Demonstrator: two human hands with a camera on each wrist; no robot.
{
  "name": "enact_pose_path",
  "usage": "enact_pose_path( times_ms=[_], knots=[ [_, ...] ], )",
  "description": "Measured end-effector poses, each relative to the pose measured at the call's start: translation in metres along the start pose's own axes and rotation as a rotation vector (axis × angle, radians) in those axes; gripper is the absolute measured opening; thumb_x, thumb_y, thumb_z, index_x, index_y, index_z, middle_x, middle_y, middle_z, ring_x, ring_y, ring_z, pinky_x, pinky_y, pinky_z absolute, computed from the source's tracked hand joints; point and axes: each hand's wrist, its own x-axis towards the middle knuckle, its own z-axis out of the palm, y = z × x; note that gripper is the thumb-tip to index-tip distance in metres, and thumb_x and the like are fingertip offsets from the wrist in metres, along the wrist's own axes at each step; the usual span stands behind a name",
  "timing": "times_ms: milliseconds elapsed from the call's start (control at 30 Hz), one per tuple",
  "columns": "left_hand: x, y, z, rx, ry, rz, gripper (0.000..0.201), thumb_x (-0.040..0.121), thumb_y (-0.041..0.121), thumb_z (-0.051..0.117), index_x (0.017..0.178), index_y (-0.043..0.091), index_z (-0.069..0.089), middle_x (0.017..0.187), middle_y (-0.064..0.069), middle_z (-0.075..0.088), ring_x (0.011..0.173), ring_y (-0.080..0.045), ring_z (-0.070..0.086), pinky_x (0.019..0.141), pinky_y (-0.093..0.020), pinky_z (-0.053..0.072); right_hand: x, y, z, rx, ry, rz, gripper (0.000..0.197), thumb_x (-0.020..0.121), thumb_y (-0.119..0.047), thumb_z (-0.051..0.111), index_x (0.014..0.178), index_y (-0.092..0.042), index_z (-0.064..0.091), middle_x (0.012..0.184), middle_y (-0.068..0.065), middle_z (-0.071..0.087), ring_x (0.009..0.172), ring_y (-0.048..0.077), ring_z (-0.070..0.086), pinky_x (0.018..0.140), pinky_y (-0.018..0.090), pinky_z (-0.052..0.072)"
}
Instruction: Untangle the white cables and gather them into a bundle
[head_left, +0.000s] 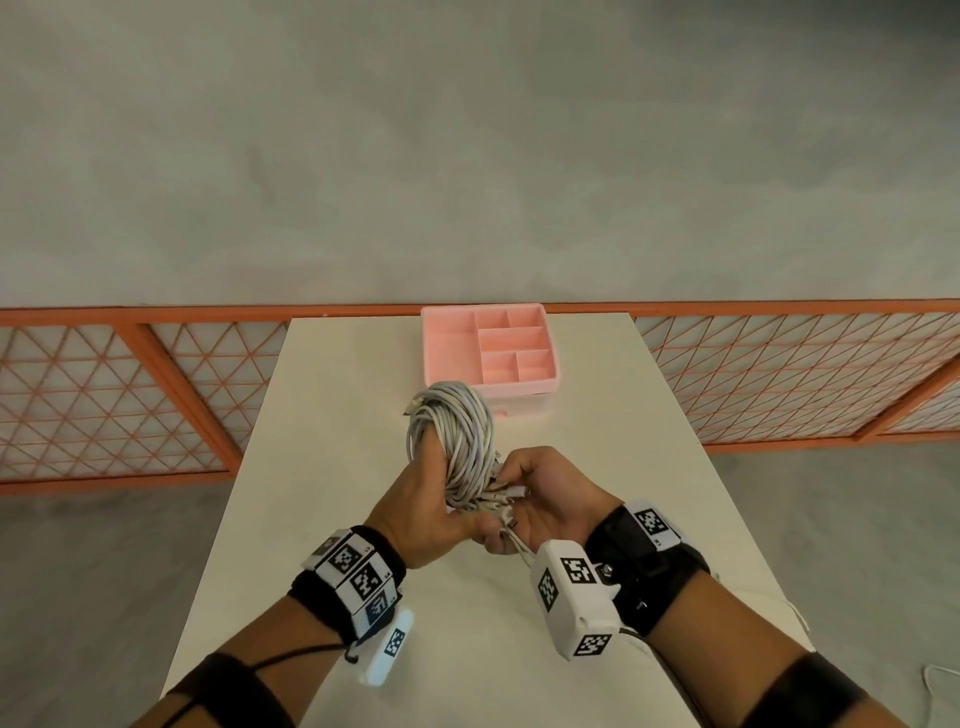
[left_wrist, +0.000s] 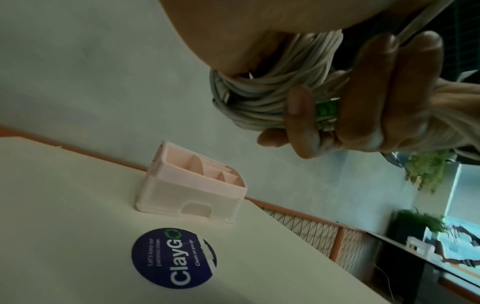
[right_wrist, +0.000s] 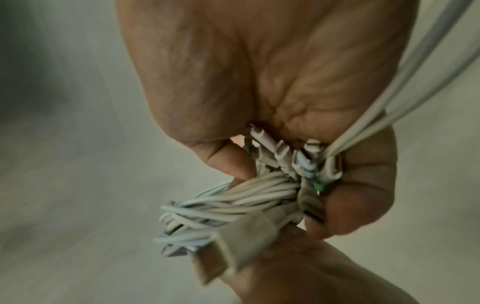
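Two hands gripping white cables (head_left: 453, 441), "ClayGo" sticker (left_wrist: 173, 259) on table (head_left: 332, 415)

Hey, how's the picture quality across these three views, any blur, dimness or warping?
Head view: evenly lit and sharp on the cable bundle and pink organizer, though the railing bows from the wide lens. Left wrist view: dim and tilted, fingers soft. Right wrist view: background smeared by motion blur, connectors fairly clear.

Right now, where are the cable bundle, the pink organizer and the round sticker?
cable bundle (head_left: 457, 431), head view, on its looped coils.
pink organizer (head_left: 447, 348), head view, its large left compartment.
round sticker (left_wrist: 174, 257), left wrist view, its blue middle.
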Motion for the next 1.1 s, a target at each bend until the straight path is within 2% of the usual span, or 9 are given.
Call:
enact_pose_path(
  times_ms=[100,167,267,433,500,600,800,1000,1100],
  knots=[
    [-0.005,0.003,-0.005,0.195,-0.122,-0.131,0.138,0.042,0.058,0.092,0.143,0.025,0.005,0.134,0.004,0.048,0.12,-0.009,0.053,0.096,-0.017,0.048,0.0,-0.001,-0.004,-0.036,0.045,0.04,0.043,0.078,-0.017,0.042,0.11,0.004,0.061,0.105,0.028,0.059,0.069,0.028,0.062,0.059,0.031,0.056],
    [-0.005,0.001,-0.005,0.315,-0.151,-0.121,0.134,0.037,0.062,0.092,0.137,0.031,0.008,0.134,0.003,0.045,0.121,-0.01,0.05,0.099,-0.022,0.048,-0.002,-0.002,-0.003,-0.043,0.06,0.061,0.042,0.082,-0.019,0.039,0.108,0.005,0.061,0.101,0.027,0.062,0.065,0.029,0.062,0.058,0.031,0.057],
    [-0.002,-0.006,-0.005,0.3,-0.117,0.032,0.108,0.055,0.053,0.088,0.133,0.033,0.016,0.131,-0.001,0.049,0.118,-0.011,0.053,0.099,-0.023,0.048,-0.003,-0.001,0.001,-0.028,0.07,0.051,0.037,0.085,-0.021,0.042,0.107,0.003,0.06,0.094,0.022,0.063,0.066,0.031,0.065,0.059,0.033,0.059],
    [0.0,-0.016,0.003,0.391,0.105,0.169,0.066,0.081,0.03,0.068,0.132,0.013,0.029,0.116,-0.014,0.06,0.104,-0.022,0.061,0.089,-0.037,0.054,-0.004,-0.003,0.01,0.062,0.013,-0.003,0.035,0.089,-0.025,0.044,0.111,0.0,0.055,0.094,0.021,0.059,0.077,0.033,0.06,0.068,0.04,0.058],
    [0.0,-0.015,0.007,0.388,0.19,0.157,0.071,0.076,0.014,0.077,0.129,0.016,0.03,0.114,-0.015,0.059,0.102,-0.022,0.06,0.089,-0.035,0.053,-0.005,-0.004,0.012,-0.027,-0.002,-0.016,0.042,0.091,-0.03,0.041,0.11,0.002,0.06,0.095,0.023,0.061,0.079,0.038,0.063,0.074,0.044,0.058],
    [0.002,-0.011,0.01,0.397,0.241,0.134,0.083,0.068,0.007,0.087,0.127,0.02,0.029,0.113,-0.016,0.059,0.101,-0.024,0.059,0.087,-0.031,0.051,-0.008,-0.004,0.015,-0.195,0.029,-0.04,0.05,0.094,-0.033,0.034,0.106,0.002,0.068,0.095,0.025,0.065,0.084,0.044,0.066,0.077,0.046,0.058],
    [0.004,-0.007,0.013,0.445,0.257,0.164,0.07,0.071,-0.003,0.078,0.122,0.015,0.034,0.108,-0.018,0.06,0.095,-0.03,0.062,0.081,-0.043,0.056,-0.013,-0.001,0.022,-0.358,0.125,-0.103,0.05,0.099,-0.032,0.03,0.117,-0.002,0.066,0.104,0.023,0.068,0.098,0.056,0.063,0.087,0.054,0.054],
    [0.008,-0.006,0.01,0.432,0.205,0.166,0.071,0.068,0.006,0.084,0.121,0.008,0.037,0.107,-0.017,0.06,0.095,-0.026,0.06,0.083,-0.026,0.046,-0.019,-0.002,0.025,-0.402,0.233,-0.171,0.043,0.1,-0.025,0.034,0.115,0.001,0.063,0.109,0.025,0.065,0.086,0.057,0.066,0.082,0.056,0.056],
    [0.009,-0.01,0.008,0.475,0.174,0.154,0.075,0.065,0.014,0.088,0.121,0.007,0.038,0.11,-0.015,0.06,0.099,-0.027,0.059,0.083,-0.029,0.049,-0.023,-0.005,0.026,-0.518,0.32,-0.234,0.037,0.097,-0.018,0.038,0.107,0.007,0.064,0.102,0.028,0.068,0.078,0.054,0.068,0.075,0.053,0.058]
  ],
)
